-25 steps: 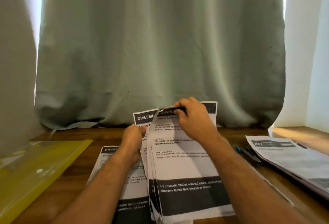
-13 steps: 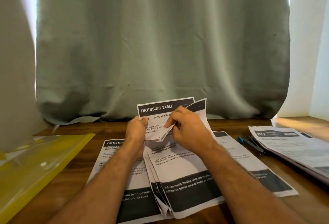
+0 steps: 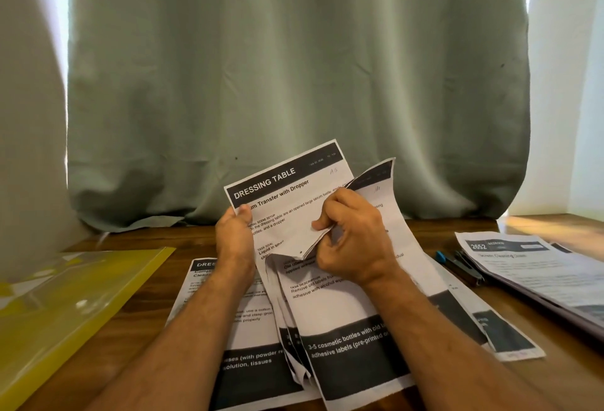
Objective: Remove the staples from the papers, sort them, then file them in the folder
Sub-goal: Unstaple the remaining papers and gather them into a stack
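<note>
I hold a bundle of printed sheets [image 3: 343, 309] upright above the wooden table. My left hand [image 3: 233, 237] grips the left edge of the rear sheet, headed "DRESSING TABLE" [image 3: 287, 182]. My right hand [image 3: 351, 237] pinches the folded-down top corner of the front sheets, bent toward me. A small dark dot shows on that folded corner [image 3: 300, 252]; I cannot tell whether it is a staple. A yellow folder [image 3: 72, 306] lies flat at the left. Loose sheets lie on the table under the bundle, one at the left [image 3: 202, 280] and one at the right [image 3: 510, 335].
A second stack of papers [image 3: 536, 267] lies at the right edge on a dark folder. A blue and black tool or pen [image 3: 457, 263] lies beside that stack. A grey-green curtain [image 3: 294, 84] hangs behind the table [image 3: 130, 338].
My right hand has peeled the front sheets' top corner down and toward me, exposing the rear "DRESSING TABLE" sheet. The bundle has tilted and risen slightly.
</note>
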A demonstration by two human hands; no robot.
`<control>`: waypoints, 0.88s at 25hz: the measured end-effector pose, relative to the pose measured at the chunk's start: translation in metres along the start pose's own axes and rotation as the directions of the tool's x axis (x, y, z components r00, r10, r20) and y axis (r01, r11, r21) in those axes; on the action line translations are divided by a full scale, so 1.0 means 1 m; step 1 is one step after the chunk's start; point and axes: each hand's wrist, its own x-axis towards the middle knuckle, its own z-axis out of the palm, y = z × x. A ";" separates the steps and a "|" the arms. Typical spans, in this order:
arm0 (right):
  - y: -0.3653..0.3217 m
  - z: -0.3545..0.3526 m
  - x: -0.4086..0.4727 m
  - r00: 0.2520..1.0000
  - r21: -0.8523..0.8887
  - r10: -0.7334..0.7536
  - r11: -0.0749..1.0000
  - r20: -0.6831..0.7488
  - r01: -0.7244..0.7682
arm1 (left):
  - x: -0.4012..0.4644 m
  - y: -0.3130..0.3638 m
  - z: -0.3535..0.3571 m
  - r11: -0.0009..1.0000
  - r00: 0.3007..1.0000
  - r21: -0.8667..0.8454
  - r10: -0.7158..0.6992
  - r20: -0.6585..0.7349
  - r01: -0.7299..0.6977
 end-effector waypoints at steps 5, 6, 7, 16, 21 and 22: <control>0.003 0.005 -0.002 0.995 0.001 0.091 0.996 0.051 -0.091 | 0.000 0.001 -0.001 0.999 0.999 0.027 0.031 0.026 -0.031; 0.002 0.006 -0.001 0.988 0.000 0.129 0.992 0.090 -0.129 | -0.001 0.001 0.000 0.998 0.999 0.047 0.037 0.038 -0.039; 0.001 0.007 -0.001 0.978 0.000 0.165 0.986 0.131 -0.167 | -0.002 0.001 0.001 0.997 0.997 0.063 0.047 0.053 -0.050; 0.014 0.024 -0.001 0.963 -0.031 0.270 0.962 -0.002 -0.270 | -0.019 -0.006 0.006 0.907 0.904 0.250 0.239 0.354 -0.338; 0.012 0.026 0.001 0.962 -0.029 0.274 0.961 0.016 -0.273 | -0.024 -0.006 0.004 0.760 0.810 0.384 0.306 0.500 -0.524; 0.011 0.027 0.002 0.966 -0.031 0.257 0.966 0.000 -0.257 | -0.025 -0.007 0.006 0.729 0.814 0.422 0.321 0.484 -0.539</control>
